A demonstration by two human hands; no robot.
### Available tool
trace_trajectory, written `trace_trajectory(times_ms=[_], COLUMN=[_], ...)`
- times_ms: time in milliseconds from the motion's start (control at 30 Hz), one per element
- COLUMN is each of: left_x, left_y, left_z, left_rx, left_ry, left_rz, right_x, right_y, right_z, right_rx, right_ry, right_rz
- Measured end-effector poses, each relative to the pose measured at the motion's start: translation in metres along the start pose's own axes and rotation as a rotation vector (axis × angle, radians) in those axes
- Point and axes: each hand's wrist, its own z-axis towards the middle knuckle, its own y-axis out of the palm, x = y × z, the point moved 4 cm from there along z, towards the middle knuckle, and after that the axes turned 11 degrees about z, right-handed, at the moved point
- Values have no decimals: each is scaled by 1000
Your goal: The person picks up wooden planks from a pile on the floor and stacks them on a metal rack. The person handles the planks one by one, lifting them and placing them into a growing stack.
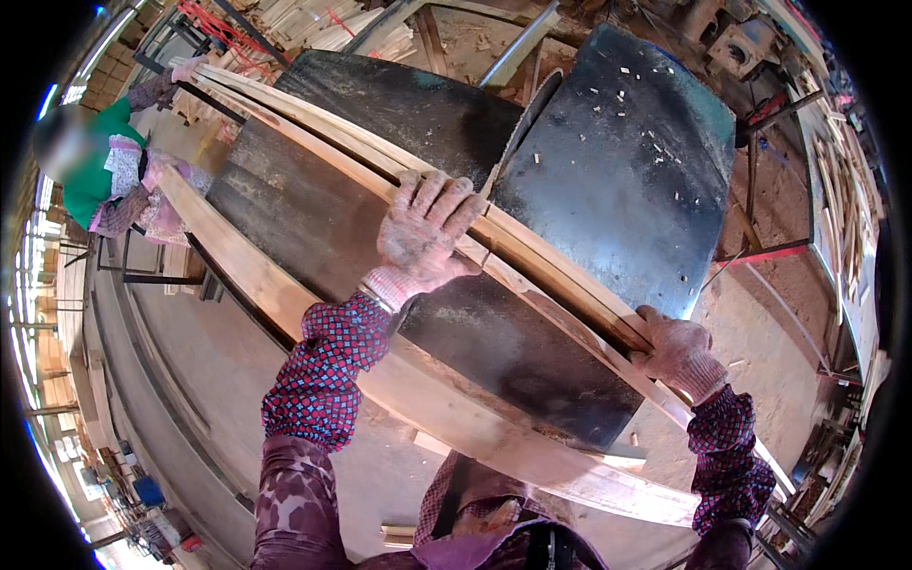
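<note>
My left hand (425,228), in a dusty work glove, lies on top of long wooden strips (313,133) with its fingers stretched across them. Farther right, my right hand (676,351), gloved too, is closed around the near end of the strips. These strips run diagonally over a black metal table (608,180), with a dark gap between them. Just beyond my left hand, a dark curved edge (522,128) that looks like a saw blade stands up at the table. Closer to my body, a wide pale board (446,408) runs along the table's near side.
At the left, a person in green (119,161) has one hand at the strips' far end and the other on the wide board. Small wood chips (622,95) dot the table. Cut strips (841,209) are heaped on a bench at right; machinery (741,47) stands behind.
</note>
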Motion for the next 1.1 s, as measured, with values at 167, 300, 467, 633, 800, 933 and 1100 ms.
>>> trace_trajectory(times_ms=[167, 300, 467, 633, 800, 933, 1100], left_x=[-7, -14, -11, -9, -9, -8, -7], left_y=[9, 15, 16, 15, 16, 14, 11], left_z=[-4, -13, -16, -18, -19, -15, -7], left_rx=[31, 23, 28, 32, 30, 28, 47], left_ry=[-16, -64, -75, -85, -81, -56, -33], left_rz=[31, 10, -5, -4, 6, 23, 27], right_x=[15, 27, 47, 60, 59, 59, 101], right_y=[10, 14, 21, 26, 24, 17, 46], right_z=[-1, -13, -32, -42, -46, -44, -37], right_rx=[-27, -55, -134, -177, -162, -225, -230], right_ry=[-104, -101, -74, -61, -129, -93, -134], right_rz=[-88, -77, -54, -16, 71, 306, 874])
